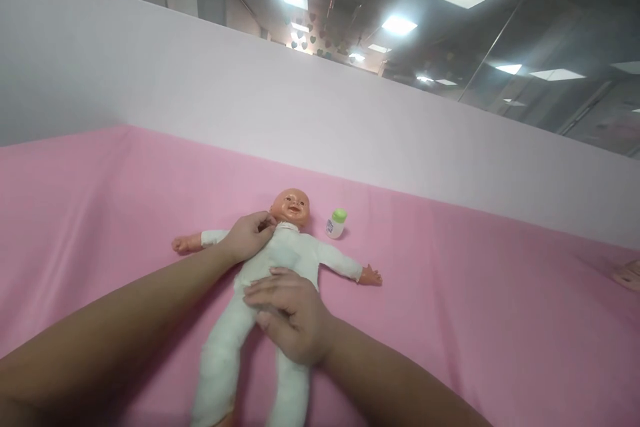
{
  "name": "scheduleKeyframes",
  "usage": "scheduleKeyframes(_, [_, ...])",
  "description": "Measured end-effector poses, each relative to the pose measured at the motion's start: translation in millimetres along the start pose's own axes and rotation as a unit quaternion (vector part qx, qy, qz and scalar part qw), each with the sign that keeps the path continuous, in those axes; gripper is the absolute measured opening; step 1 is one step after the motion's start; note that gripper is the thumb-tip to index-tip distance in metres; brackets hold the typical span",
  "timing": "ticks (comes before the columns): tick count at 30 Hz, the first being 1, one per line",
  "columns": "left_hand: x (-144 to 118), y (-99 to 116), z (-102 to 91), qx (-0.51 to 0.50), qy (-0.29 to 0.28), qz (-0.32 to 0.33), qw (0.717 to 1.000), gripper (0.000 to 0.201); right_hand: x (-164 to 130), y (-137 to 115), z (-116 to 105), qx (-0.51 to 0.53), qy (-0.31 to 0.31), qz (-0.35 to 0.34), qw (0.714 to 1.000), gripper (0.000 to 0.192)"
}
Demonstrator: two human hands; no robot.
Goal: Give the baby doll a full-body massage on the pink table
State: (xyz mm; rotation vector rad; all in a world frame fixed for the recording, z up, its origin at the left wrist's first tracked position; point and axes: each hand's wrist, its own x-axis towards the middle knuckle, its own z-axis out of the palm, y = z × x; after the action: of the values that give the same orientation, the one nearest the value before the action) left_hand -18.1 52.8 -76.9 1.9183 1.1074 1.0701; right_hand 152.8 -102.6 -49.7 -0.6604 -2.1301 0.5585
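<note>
A baby doll (284, 257) with a cloth body of pale fabric and a plastic head lies on its back, arms spread. My left hand (250, 235) is at its shoulder beside the neck, with curled fingers and thumb closed against it. Across the lower belly rests my right hand (295, 313), palm down, its fingers stretched and slightly bent. A bluish patch shows on the doll's chest between my hands. Close to the doll's head stands a small white bottle with a green cap (336, 224), which neither hand touches. The doll's feet are mostly outside the view.
A pink sheet (450, 293) with soft folds covers the surface under the doll. Behind it rises a white side wall (350, 127), topped by a glass panel (550, 80) with ceiling lights showing. Part of another doll-like object (629, 275) appears at the right edge.
</note>
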Motion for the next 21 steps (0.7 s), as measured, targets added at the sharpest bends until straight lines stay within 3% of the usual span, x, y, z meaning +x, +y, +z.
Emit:
scheduleKeyframes(3, [1.9, -4.1, -5.0, 0.009, -0.004, 0.006, 1.0, 0.027, 3.6, -2.3, -3.8, -0.054, -0.083, 0.0, 0.995, 0.043])
scheduleKeyframes(8, [0.0, -4.8, -5.3, 0.045, -0.002, 0.02, 0.999, 0.026, 13.6, 27.5, -27.7, -0.187, -0.158, 0.105, 0.964, 0.064])
scheduleKeyframes(12, [-1.9, -0.2, -3.6, 0.078, -0.005, 0.023, 0.997, 0.026, 18.7, 59.0, -48.1, -0.216, -0.116, 0.179, 0.953, 0.06])
scheduleKeyframes(16, [-6.2, 11.1, -8.9, 0.104, 0.0, 0.034, 0.994, 0.025, 18.8, 66.9, -60.2, -0.227, -0.061, 0.265, 0.935, 0.054])
scheduleKeyframes(19, [-18.6, 32.4, -15.9, 0.087, -0.002, 0.076, 0.993, 0.022, 18.9, 64.3, -65.8, -0.254, -0.052, 0.344, 0.903, 0.046])
scheduleKeyframes(21, [-32.4, 53.0, -17.5, 0.045, -0.036, 0.134, 0.989, 0.023, 19.7, 64.8, -67.6, -0.273, -0.051, 0.384, 0.88, 0.041])
